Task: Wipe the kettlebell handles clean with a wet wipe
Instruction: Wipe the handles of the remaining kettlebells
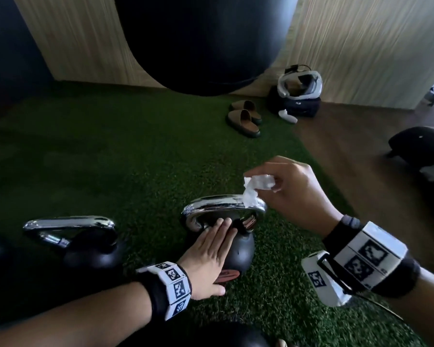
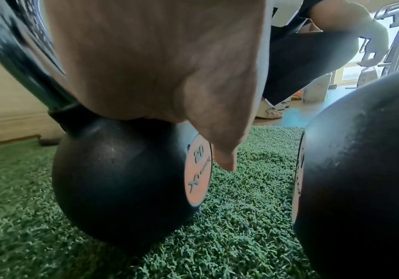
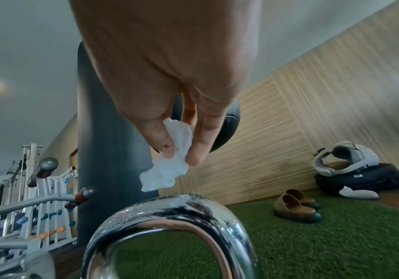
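Note:
A black kettlebell [image 1: 238, 254] with a chrome handle [image 1: 218, 205] stands on the green turf in the middle. My left hand [image 1: 211, 256] lies flat with straight fingers on its round body [image 2: 112, 179]. My right hand [image 1: 293, 189] pinches a crumpled white wet wipe [image 1: 254, 190] between thumb and fingers. In the right wrist view the wet wipe [image 3: 172, 162] hangs just above the top of the handle [image 3: 169, 211], which carries a wet smear. A second kettlebell [image 1: 90, 251] with a chrome handle [image 1: 68, 222] stands to the left.
A hanging black punching bag [image 1: 201, 41] is straight ahead. Brown slippers [image 1: 243, 118], a white headset on a dark bag [image 1: 298, 96] and a black object [image 1: 421, 146] lie on the right. Another dark kettlebell body [image 2: 365, 169] sits close by.

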`<state>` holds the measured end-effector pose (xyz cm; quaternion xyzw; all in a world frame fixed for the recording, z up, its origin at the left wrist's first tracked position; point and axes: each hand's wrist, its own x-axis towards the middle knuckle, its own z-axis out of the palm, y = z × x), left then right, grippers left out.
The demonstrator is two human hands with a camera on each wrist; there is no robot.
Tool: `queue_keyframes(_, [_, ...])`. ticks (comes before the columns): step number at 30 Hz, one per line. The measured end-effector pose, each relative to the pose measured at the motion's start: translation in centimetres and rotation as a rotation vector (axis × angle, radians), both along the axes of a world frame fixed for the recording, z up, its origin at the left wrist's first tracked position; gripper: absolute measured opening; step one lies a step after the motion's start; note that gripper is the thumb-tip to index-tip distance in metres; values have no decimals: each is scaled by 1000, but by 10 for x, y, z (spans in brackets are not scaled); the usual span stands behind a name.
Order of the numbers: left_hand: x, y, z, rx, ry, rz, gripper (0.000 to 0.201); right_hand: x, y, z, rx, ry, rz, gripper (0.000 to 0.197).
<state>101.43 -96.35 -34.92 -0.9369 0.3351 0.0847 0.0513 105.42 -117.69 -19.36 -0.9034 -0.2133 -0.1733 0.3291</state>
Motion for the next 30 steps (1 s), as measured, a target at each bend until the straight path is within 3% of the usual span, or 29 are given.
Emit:
queue_keyframes(8, [-3,-3,8,21,34,44,139,4,29,-24,5,-82,-20,29])
queue_keyframes(12, [-6,-4,11,35,53,76,137,-4,46,-32,-96,-50,-1,36])
queue_keyframes(19, [-10,-5,8,5,50,83,134,-14,45,-36,-274,-54,67,29])
queue_keyframes(24, [-7,-4,4,-16,25,75,127,-12,11,-44,-95,-39,-111,18])
queue_keyframes(30, [-7,-3,3,-12,-1,75,132,-11,21,-43,-95,-50,-112,33])
